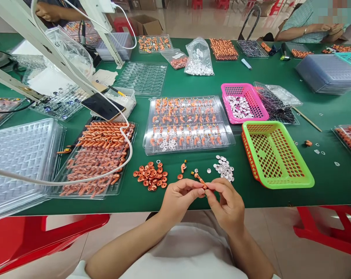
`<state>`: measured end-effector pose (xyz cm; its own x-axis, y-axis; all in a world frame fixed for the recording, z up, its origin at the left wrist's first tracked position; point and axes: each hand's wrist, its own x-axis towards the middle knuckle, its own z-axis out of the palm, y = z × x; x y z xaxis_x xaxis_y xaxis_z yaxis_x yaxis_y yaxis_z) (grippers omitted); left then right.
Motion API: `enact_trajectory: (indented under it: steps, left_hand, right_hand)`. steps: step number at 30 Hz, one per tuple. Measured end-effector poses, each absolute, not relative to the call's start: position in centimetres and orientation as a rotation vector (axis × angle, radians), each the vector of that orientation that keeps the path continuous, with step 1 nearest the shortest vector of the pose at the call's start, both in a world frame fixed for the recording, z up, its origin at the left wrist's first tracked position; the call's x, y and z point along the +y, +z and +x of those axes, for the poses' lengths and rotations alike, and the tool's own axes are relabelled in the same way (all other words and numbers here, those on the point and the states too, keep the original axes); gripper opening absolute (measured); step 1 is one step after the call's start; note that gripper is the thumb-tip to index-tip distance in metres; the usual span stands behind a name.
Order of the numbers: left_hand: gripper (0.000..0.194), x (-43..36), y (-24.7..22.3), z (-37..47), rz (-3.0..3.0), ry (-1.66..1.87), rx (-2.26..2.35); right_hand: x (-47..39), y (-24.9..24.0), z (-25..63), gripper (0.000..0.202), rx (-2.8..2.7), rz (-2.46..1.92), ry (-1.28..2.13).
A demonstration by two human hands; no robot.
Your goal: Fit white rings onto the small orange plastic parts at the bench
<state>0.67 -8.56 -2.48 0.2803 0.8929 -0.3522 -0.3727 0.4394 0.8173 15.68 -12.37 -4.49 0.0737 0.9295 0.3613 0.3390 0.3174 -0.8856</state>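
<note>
- You have a small, slender orange part with a yellow tip (pixel 199 179) at the near edge of the green desk (pixel 190 83), just in front of your body.
- Its long axis slants: the yellow tip points away from you and toward your left, and the other end runs back between your fingertips.
- Your left hand (pixel 177 197) is nearly closed, thumb and index finger pinching close to the near end of the part.
- Your right hand (pixel 229 201) meets that same end from the other side, thumb and index fingertip together, the other fingers loosely bent. Neither hand looks clearly nearer; your 2 sets of fingertips almost touch.
- Beyond your hands lie 1 loose curved orange piece (pixel 183 167), a heap of round orange cups (pixel 152 176) off to the left and a pile of flat white discs (pixel 223 168) to the right.
- Your fingertips cover the near end, so its shape, and whether anything else is gripped there, you cannot tell. Your palms are mostly hidden too.
</note>
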Motion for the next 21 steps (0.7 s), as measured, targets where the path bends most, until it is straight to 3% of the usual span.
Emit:
enact_trajectory:
  steps: [7,15,21]
  left_hand:
    - [0.007,-9.0,-2.7,0.8,0.779,0.982,0.937]
    - [0.012,-8.0,-2.5,0.2,1.419,0.939,0.908]
    - [0.016,-6.9,-2.8,-0.2,1.830,1.121,0.804]
  right_hand:
    - [-12.5,-4.3,16.1,0.026,-1.481,-1.253,0.672]
    - [-11.8,-5.2,16.5,0.006,-0.965,-1.101,1.255]
    - [-11.4,-4.7,16.3,0.017,-0.626,-1.019,1.548]
